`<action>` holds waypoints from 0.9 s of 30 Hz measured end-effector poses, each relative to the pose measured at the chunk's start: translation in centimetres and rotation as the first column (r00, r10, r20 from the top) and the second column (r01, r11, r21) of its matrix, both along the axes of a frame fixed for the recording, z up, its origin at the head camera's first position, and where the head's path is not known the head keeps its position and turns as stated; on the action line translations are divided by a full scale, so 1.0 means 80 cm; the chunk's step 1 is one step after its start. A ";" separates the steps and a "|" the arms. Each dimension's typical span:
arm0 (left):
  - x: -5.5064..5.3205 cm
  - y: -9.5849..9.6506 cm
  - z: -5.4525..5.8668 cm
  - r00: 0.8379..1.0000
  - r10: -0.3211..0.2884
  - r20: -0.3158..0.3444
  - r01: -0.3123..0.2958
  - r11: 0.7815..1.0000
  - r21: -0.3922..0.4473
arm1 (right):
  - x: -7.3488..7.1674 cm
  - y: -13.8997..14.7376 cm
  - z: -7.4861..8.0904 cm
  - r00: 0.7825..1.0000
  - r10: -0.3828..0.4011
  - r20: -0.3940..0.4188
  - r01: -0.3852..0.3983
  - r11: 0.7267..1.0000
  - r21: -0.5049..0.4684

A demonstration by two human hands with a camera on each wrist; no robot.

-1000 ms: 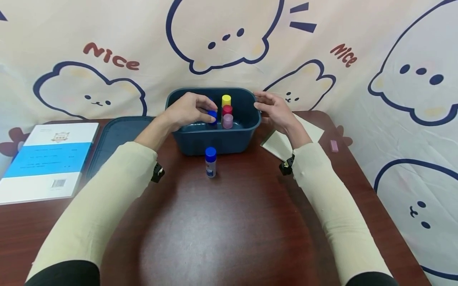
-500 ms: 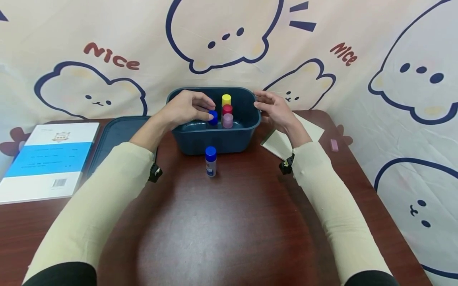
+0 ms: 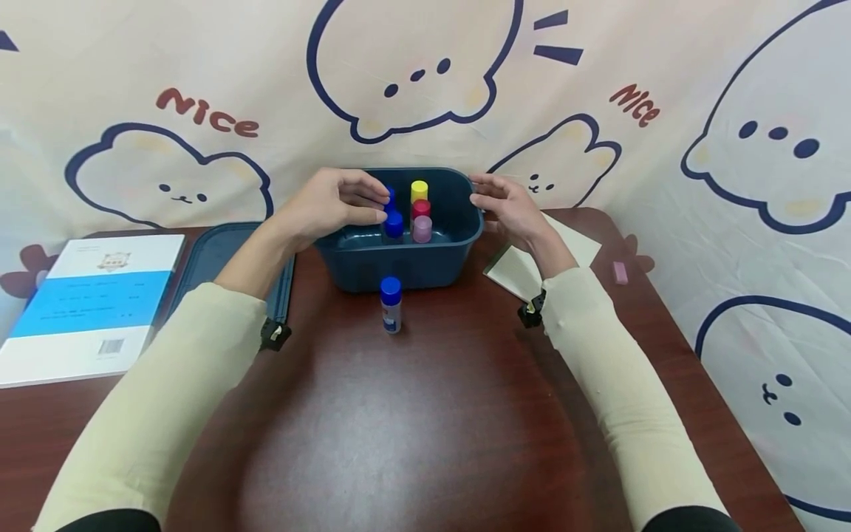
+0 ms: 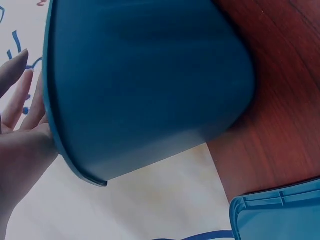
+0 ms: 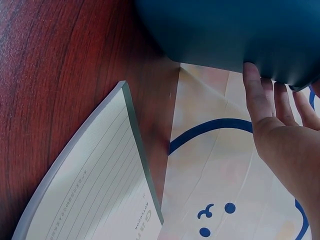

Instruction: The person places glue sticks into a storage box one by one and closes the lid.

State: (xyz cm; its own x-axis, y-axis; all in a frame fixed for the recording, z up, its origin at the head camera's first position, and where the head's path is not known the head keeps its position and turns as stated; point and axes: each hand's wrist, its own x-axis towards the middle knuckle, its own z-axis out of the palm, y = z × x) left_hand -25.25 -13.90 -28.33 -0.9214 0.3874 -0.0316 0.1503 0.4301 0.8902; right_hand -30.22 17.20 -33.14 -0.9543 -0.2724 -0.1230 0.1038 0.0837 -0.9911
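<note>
A dark blue plastic bin (image 3: 399, 267) stands at the back of the table. Inside it are upright glue sticks: one with a yellow cap (image 3: 419, 190), one with a red cap (image 3: 421, 209), one with a pale purple cap (image 3: 422, 229) and two with blue caps, the nearer blue-capped glue stick (image 3: 394, 225) right beside my left fingertips. My left hand (image 3: 335, 198) reaches over the bin's left rim, fingers loosely extended, partly hiding the rear blue cap. Against the bin's right wall rest the fairly straight fingers of my right hand (image 5: 285, 130). Another blue-capped glue stick (image 3: 391, 304) stands in front of the bin.
To the left lie a blue-and-white book (image 3: 89, 288) and a dark blue lid (image 3: 219, 244), partly under my left arm. A notebook (image 5: 105, 170) lies right of the bin, with a pink eraser-like block (image 3: 620, 273) farther right. A printed cloth (image 3: 279, 74) hangs behind.
My left hand has let go of the nearer blue-capped glue stick in the bin and drawn back slightly left. My right hand stays at the bin's right side.
</note>
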 end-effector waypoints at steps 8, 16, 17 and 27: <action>0.015 -0.003 -0.001 0.998 -0.056 -0.023 0.056 0.998 0.000 | 0.000 -0.001 -0.001 1.000 -0.004 0.005 0.004 1.000 0.006; 0.026 -0.007 -0.002 0.996 -0.081 -0.044 0.082 0.996 0.016 | -0.001 -0.001 -0.002 1.000 -0.008 0.004 0.008 1.000 0.005; 0.027 -0.008 -0.003 0.995 -0.089 -0.049 0.090 0.996 0.022 | -0.001 -0.002 -0.002 1.000 -0.008 0.005 0.008 1.000 0.007; 0.039 -0.006 -0.013 0.981 -0.180 -0.071 0.186 0.978 0.091 | -0.001 -0.001 -0.001 1.000 -0.004 0.002 0.004 1.000 0.015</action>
